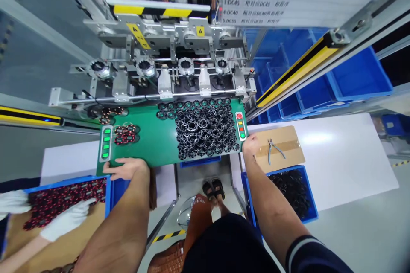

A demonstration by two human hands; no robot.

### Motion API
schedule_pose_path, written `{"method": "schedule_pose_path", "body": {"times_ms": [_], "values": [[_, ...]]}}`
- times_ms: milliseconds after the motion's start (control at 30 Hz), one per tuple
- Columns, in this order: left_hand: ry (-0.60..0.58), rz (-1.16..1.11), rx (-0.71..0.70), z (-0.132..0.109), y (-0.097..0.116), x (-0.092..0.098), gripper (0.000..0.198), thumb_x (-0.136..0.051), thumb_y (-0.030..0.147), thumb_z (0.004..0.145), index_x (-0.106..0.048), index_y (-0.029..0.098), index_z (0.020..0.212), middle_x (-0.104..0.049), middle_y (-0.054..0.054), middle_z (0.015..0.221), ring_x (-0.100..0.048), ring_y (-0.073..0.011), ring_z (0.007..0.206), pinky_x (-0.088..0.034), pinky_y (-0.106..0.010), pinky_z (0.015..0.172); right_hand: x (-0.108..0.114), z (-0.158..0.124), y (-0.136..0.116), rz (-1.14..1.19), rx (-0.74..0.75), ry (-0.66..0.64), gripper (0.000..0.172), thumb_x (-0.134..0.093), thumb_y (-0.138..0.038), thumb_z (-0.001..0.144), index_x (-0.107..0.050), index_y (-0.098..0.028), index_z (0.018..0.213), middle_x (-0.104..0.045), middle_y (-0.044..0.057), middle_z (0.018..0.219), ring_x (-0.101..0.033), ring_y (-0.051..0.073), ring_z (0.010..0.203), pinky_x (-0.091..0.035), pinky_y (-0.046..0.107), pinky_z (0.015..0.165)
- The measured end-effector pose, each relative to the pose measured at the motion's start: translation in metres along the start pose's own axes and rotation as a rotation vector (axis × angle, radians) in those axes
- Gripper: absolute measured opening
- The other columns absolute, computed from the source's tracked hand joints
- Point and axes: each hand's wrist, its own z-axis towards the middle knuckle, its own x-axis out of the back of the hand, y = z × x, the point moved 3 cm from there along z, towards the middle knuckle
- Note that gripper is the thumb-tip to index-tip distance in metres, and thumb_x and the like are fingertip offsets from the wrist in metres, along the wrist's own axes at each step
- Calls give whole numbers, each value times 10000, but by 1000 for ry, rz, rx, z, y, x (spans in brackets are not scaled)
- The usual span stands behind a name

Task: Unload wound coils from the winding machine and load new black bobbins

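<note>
My left hand [126,168] lies at the front left edge of the green worktop [150,136], below a panel with several lit green buttons [106,143]. Its fingers are stretched out and apart, with nothing held. At the front right corner, my right hand [250,144] touches the worktop's edge beside a panel of coloured buttons [241,126]; its fingers are mostly hidden. Many black ring-shaped cores [205,130] cover the worktop's right half. A few cores wound with copper and red wire [125,133] sit on the left.
Behind stands a winding machine [163,81] with several core holders. Cutting pliers [273,150] rest on cardboard [290,136] at the right, above a blue bin [315,217] of black parts. At lower left, another person's white-gloved hands [68,219] work over a blue-rimmed box of wound cores [77,192].
</note>
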Motion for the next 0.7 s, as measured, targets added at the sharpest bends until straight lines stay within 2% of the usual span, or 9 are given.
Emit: {"method": "schedule_pose_path", "body": {"times_ms": [167,300,467,567,700], "values": [[-24,-33,-12,-7,2,10,580,-547,207,1271,-584,183,1850,-618,-251,1698,-773,-471,1523,-555,-602,1351,0,2,1,-43,-15,6,580,-418,-303,1387,-895,-37,1582,-812,278,1526,-792,422,1424,-505,447,1070],[-41,-34,16,-12,4,17,582,-565,235,1278,-593,204,1858,-616,-262,1709,-779,-483,1508,-577,-642,1332,0,2,1,-66,-25,-8,591,-396,-301,1389,-890,-61,1606,-791,267,1575,-770,445,1503,-481,453,1070],[-55,-64,7,-7,3,16,578,-573,266,1291,-591,200,1864,-606,-274,1704,-760,-485,1529,-568,-639,1343,0,3,2,-70,-17,-9,633,-351,-317,1388,-866,-46,1639,-774,277,1602,-767,464,1490,-477,469,1056],[-58,-83,30,0,-3,11,592,-596,275,1276,-599,214,1864,-598,-283,1706,-746,-502,1542,-565,-642,1346,0,4,3,-68,-18,-17,645,-347,-335,1387,-860,-46,1651,-772,279,1608,-761,471,1507,-508,477,1102],[-65,-122,36,4,-7,6,594,-597,334,1271,-606,219,1853,-585,-290,1709,-745,-526,1528,-575,-654,1326,2,2,3,-53,-39,-20,639,-351,-332,1382,-836,-59,1696,-743,281,1659,-724,487,1596,-545,523,1263]]}}
